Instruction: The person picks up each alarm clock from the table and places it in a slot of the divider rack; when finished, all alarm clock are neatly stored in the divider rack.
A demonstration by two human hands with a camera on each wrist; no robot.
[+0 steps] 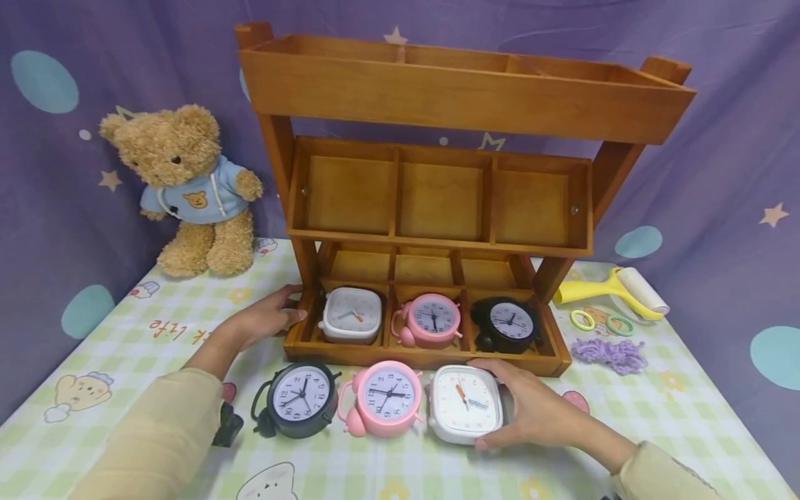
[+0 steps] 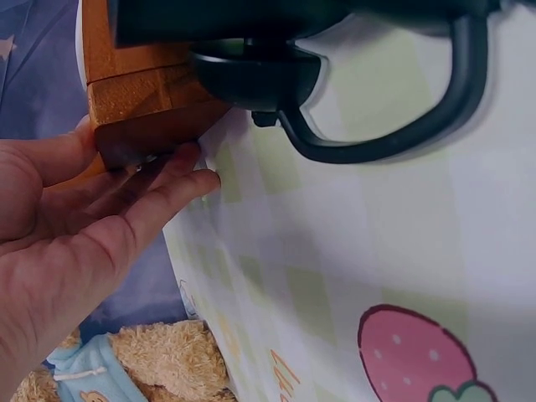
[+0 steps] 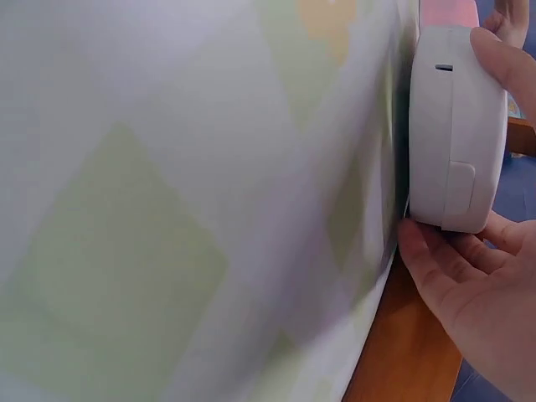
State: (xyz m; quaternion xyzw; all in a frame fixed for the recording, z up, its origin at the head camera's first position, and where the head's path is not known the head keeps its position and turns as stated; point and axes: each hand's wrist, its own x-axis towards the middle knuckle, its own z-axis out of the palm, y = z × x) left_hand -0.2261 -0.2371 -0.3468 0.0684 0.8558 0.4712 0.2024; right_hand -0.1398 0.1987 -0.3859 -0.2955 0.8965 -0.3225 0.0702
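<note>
White clock (image 1: 469,410) gripped in the right hand (image 1: 534,406) could bump the pink clock (image 1: 389,399) if slid left; the left hand (image 1: 267,321), unclenched, touches the rack (image 1: 437,242).

Left hand (image 1: 265,321): some fingertips hidden behind left end of the wooden rack (image 1: 462,90). Near white clock (image 1: 465,405): dial out of sight in right wrist view. Near black clock (image 1: 302,393) runs off left wrist view's top edge. Far white clock (image 1: 353,314): dial markings too small to read from here. Dark object (image 1: 228,425) by left sleeve (image 1: 156,423): partly covered, can't tell what.
</note>
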